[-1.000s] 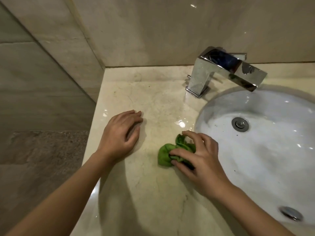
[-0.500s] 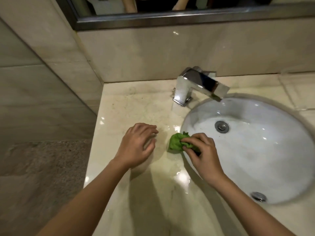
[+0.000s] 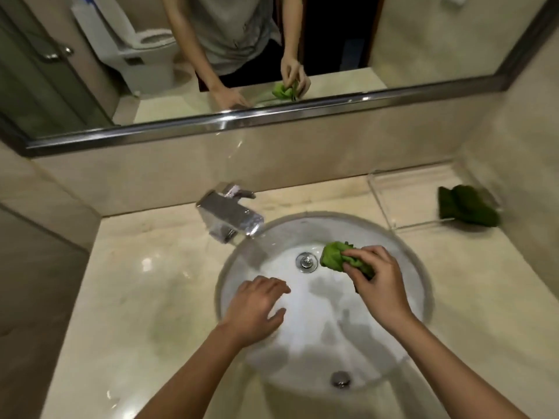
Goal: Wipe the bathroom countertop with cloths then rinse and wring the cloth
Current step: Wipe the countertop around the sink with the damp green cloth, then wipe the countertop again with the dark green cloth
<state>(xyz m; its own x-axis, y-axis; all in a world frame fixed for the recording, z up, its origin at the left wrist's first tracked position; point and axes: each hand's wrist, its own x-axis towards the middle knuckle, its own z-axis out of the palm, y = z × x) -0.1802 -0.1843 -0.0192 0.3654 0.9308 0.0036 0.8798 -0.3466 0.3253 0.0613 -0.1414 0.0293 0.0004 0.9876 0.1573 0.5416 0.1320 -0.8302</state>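
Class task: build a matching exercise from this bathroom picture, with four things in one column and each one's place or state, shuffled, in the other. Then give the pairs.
Column one
1. light green cloth
2. dark green cloth
3. faucet
4. left hand

Column two
a. lying at the countertop's far right
b. open over the basin, holding nothing
c. gripped by the right hand
d. standing behind the basin's left rim

Pairs: 1-c, 2-a, 3-d, 4-b

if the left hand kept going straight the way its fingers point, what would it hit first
Most likely the green cloth bunched in the right hand: the left hand points up and right across the sink. Depth is unclear; if it is lower, it may meet the basin near the drain first.
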